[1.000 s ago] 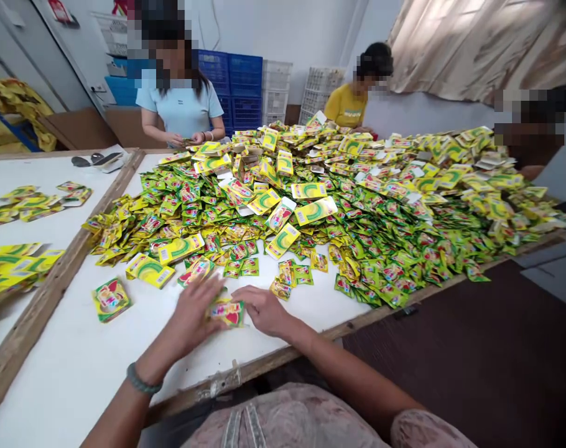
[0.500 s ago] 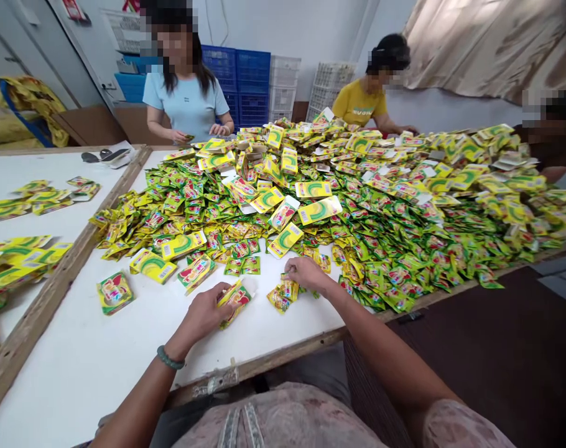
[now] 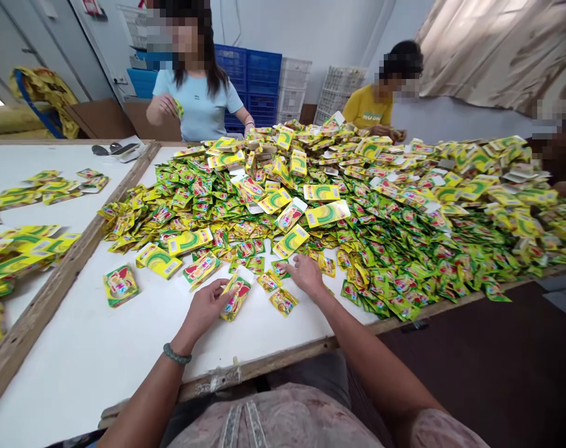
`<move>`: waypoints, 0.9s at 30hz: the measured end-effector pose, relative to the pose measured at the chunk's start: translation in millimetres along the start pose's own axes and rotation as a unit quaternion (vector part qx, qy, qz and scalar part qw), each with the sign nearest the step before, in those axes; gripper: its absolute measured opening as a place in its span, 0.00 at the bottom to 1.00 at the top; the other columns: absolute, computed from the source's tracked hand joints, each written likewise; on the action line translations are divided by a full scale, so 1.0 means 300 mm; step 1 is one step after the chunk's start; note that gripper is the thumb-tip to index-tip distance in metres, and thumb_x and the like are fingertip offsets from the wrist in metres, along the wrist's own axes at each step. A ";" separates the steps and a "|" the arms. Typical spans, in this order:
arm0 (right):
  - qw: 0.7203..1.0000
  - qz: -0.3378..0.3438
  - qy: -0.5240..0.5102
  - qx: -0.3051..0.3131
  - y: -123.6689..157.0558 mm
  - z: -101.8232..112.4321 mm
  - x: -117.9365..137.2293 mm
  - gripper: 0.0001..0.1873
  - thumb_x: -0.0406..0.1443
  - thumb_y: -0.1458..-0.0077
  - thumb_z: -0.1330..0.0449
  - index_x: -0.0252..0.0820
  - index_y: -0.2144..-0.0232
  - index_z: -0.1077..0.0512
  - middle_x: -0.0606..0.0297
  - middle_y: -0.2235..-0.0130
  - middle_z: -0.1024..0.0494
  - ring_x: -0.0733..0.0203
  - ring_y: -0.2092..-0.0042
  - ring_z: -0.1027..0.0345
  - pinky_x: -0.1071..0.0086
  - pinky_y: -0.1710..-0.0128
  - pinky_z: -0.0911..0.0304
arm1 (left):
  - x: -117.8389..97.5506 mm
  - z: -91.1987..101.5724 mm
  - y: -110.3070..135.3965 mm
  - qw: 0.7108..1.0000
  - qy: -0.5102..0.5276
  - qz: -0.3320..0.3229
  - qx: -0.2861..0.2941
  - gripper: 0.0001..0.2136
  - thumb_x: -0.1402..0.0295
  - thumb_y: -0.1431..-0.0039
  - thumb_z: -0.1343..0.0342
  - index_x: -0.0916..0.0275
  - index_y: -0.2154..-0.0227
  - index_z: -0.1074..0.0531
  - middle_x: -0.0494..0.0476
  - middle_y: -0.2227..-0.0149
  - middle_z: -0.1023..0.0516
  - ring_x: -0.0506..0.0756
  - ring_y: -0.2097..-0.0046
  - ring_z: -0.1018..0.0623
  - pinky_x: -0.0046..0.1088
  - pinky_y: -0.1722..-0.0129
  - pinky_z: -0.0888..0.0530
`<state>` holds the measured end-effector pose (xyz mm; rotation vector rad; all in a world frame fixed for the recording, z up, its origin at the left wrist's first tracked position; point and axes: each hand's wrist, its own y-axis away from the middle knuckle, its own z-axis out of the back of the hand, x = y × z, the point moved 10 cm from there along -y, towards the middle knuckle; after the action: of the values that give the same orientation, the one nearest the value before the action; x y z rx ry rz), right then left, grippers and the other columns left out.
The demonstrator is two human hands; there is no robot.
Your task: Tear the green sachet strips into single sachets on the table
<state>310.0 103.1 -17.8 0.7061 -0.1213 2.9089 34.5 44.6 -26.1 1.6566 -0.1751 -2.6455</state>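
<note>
picking, seemingly: left hand (image 3: pixel 208 306) gripping carton (image 3: pixel 239 296); right hand (image 3: pixel 307 275) at green sachet (image 3: pixel 279 269), grip unclear; next wants clean pinch.

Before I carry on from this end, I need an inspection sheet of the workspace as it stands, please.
Surface: white tabletop, with a wooden strip dividing it at left.
Job's things: yellow-green box in hand; two yellow sachets and a green sachet nearby.
Clutter: large heap of sachets and boxes; more boxes beyond the strip.
Hands: left hand holds the box; right hand has fingertips at the green sachet, grip unclear.
Cables: thin cord against the back wall.
Surroundings: co-workers in light-blue and yellow shirts behind the heap; stacked blue crates; curtain at right.
</note>
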 end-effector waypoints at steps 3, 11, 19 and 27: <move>0.998 0.015 0.053 0.009 -0.001 -0.042 0.039 0.17 0.46 0.54 0.39 0.36 0.72 0.28 0.51 0.64 0.26 0.53 0.60 0.34 0.67 0.62 0.43 | 0.037 0.083 -0.006 0.995 -0.075 0.020 -0.067 0.21 0.51 0.53 0.44 0.62 0.62 0.24 0.50 0.80 0.27 0.52 0.76 0.30 0.24 0.77 0.39; 0.934 0.022 -0.357 -0.018 0.059 -0.024 0.164 0.17 0.48 0.49 0.45 0.39 0.70 0.31 0.65 0.73 0.28 0.62 0.71 0.36 0.71 0.72 0.42 | 0.048 0.042 0.005 0.982 0.177 0.066 0.021 0.21 0.54 0.56 0.38 0.64 0.63 0.26 0.56 0.65 0.20 0.56 0.66 0.24 0.26 0.69 0.31; 0.928 0.121 -0.337 0.104 0.124 -0.094 0.352 0.15 0.46 0.51 0.42 0.39 0.76 0.29 0.69 0.77 0.31 0.66 0.72 0.41 0.74 0.73 0.47 | 0.035 -0.005 0.029 0.959 0.269 0.063 0.058 0.15 0.58 0.52 0.39 0.64 0.65 0.27 0.54 0.69 0.21 0.51 0.71 0.25 0.23 0.72 0.31; 0.941 0.137 -0.282 0.128 0.114 -0.081 0.342 0.16 0.47 0.55 0.38 0.38 0.80 0.27 0.70 0.77 0.34 0.68 0.74 0.45 0.74 0.74 0.51 | 0.029 -0.054 0.026 0.940 0.321 0.083 0.076 0.16 0.62 0.55 0.36 0.64 0.63 0.28 0.54 0.67 0.20 0.52 0.69 0.23 0.25 0.69 0.28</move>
<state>203.3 84.7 6.5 1.6799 0.1123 2.8992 45.0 34.8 -40.1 2.3239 -0.4829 -1.8849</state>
